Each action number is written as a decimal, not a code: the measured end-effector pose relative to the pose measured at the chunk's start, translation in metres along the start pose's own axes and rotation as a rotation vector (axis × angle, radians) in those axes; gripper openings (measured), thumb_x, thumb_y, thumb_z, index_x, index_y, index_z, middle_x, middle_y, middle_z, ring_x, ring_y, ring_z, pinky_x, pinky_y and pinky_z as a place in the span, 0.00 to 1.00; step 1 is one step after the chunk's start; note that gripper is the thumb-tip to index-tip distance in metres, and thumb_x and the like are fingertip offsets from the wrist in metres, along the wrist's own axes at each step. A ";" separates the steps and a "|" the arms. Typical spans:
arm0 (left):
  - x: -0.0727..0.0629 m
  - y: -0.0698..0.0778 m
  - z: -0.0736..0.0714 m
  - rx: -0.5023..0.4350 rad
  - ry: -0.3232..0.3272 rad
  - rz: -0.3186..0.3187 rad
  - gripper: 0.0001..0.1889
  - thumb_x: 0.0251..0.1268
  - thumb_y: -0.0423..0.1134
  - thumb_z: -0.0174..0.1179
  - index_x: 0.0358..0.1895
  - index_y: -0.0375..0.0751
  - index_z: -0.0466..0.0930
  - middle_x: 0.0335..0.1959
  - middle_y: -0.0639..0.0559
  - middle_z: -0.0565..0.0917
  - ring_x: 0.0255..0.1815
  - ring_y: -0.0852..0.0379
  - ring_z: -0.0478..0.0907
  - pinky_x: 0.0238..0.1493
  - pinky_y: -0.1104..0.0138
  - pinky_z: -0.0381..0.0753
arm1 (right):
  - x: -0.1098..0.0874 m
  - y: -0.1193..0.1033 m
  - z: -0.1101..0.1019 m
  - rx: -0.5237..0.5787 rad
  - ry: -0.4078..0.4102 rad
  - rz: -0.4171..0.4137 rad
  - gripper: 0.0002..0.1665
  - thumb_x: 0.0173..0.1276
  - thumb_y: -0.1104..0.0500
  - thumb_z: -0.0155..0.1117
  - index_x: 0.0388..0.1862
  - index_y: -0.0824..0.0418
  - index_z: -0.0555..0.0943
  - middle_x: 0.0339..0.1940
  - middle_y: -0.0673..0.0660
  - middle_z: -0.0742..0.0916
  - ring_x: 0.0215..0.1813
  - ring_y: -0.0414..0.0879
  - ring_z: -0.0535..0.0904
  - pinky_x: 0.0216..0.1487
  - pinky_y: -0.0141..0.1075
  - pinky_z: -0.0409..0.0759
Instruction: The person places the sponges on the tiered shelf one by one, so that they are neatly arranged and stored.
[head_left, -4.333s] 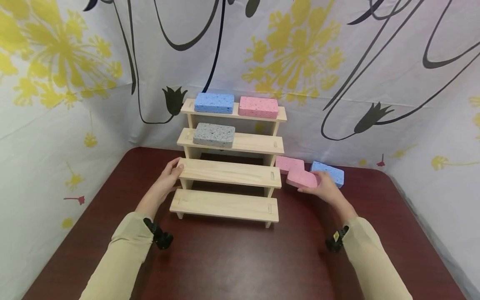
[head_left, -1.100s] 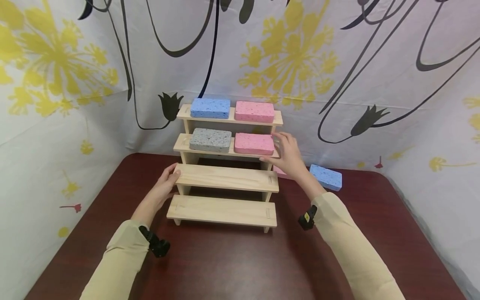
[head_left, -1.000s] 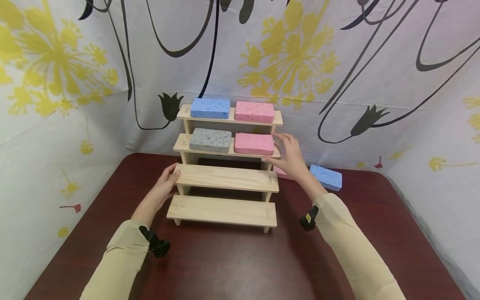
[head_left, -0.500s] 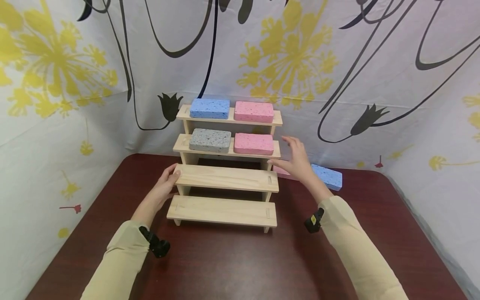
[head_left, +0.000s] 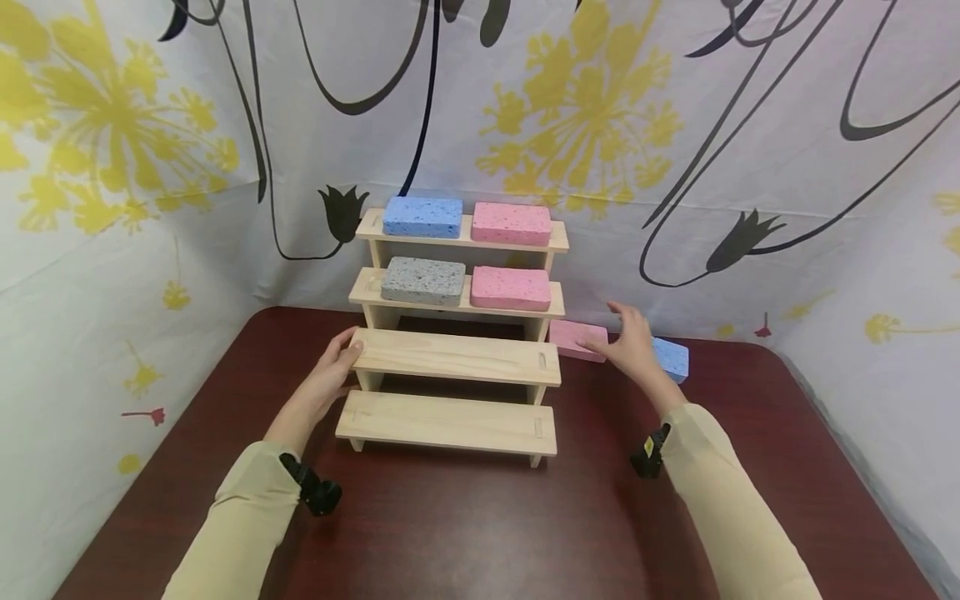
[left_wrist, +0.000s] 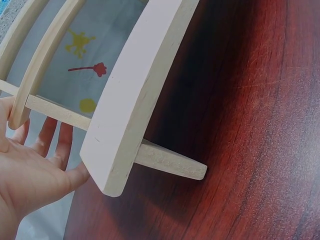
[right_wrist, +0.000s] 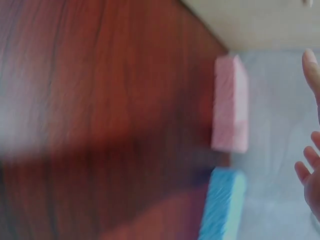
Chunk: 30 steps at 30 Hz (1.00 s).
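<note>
My left hand (head_left: 322,379) grips the left end of a four-step wooden display stand (head_left: 453,356), thumb on top of the second step from the bottom. The left wrist view shows the fingers (left_wrist: 46,136) below that board. To the right of the stand, my right hand (head_left: 632,348) is held open with thumb and fingers spread, holding nothing. Its thumb overlaps a pink sponge (head_left: 572,337) lying on the table in the head view. A blue sponge (head_left: 672,360) lies partly hidden behind that hand; both sponges also show, blurred, in the right wrist view.
The top step carries a blue sponge (head_left: 423,218) and a pink sponge (head_left: 512,224). One step lower sit a grey sponge (head_left: 423,281) and another pink sponge (head_left: 510,288). A patterned cloth (head_left: 750,167) hangs behind the dark red table (head_left: 465,533).
A pink sponge has gone from the table onto the second step from the top. My right hand has released it and moved down and right. The left hand keeps its place on the stand.
</note>
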<state>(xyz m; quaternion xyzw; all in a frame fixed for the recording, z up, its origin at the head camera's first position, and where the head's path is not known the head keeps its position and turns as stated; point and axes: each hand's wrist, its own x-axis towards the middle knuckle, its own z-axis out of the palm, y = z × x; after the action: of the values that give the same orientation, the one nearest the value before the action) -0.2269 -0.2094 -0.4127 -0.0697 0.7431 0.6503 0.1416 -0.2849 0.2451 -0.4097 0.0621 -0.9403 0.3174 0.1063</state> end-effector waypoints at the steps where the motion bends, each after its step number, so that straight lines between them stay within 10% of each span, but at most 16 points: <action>1: 0.000 0.000 0.000 -0.003 0.000 0.000 0.34 0.71 0.55 0.38 0.73 0.53 0.33 0.73 0.37 0.46 0.71 0.38 0.50 0.66 0.41 0.55 | 0.000 0.006 0.000 -0.018 -0.015 0.026 0.53 0.49 0.46 0.72 0.67 0.68 0.58 0.64 0.70 0.66 0.65 0.65 0.57 0.64 0.60 0.57; 16: -0.003 0.001 0.001 0.000 0.002 -0.005 0.34 0.71 0.55 0.39 0.73 0.53 0.34 0.72 0.37 0.47 0.70 0.37 0.51 0.65 0.41 0.57 | -0.012 0.068 -0.013 -0.201 -0.081 0.206 0.62 0.46 0.37 0.70 0.68 0.69 0.52 0.64 0.76 0.60 0.62 0.72 0.52 0.59 0.64 0.50; 24: -0.004 -0.001 0.001 0.006 0.000 -0.004 0.35 0.70 0.55 0.39 0.73 0.52 0.34 0.71 0.36 0.46 0.70 0.36 0.51 0.65 0.41 0.57 | -0.022 0.095 -0.027 -0.272 -0.286 0.248 0.63 0.52 0.38 0.65 0.70 0.72 0.43 0.67 0.77 0.53 0.64 0.75 0.46 0.57 0.69 0.49; 30: -0.004 0.002 0.001 0.007 0.013 0.003 0.34 0.71 0.54 0.39 0.73 0.52 0.35 0.71 0.35 0.47 0.70 0.36 0.50 0.64 0.40 0.58 | -0.024 0.105 -0.021 -0.247 -0.221 0.253 0.58 0.54 0.38 0.64 0.68 0.73 0.51 0.64 0.78 0.57 0.60 0.74 0.52 0.56 0.67 0.56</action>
<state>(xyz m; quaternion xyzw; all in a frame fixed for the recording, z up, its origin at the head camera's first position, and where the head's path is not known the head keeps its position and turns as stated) -0.2232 -0.2083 -0.4102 -0.0723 0.7463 0.6475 0.1361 -0.2774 0.3424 -0.4605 -0.0355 -0.9783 0.2019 -0.0316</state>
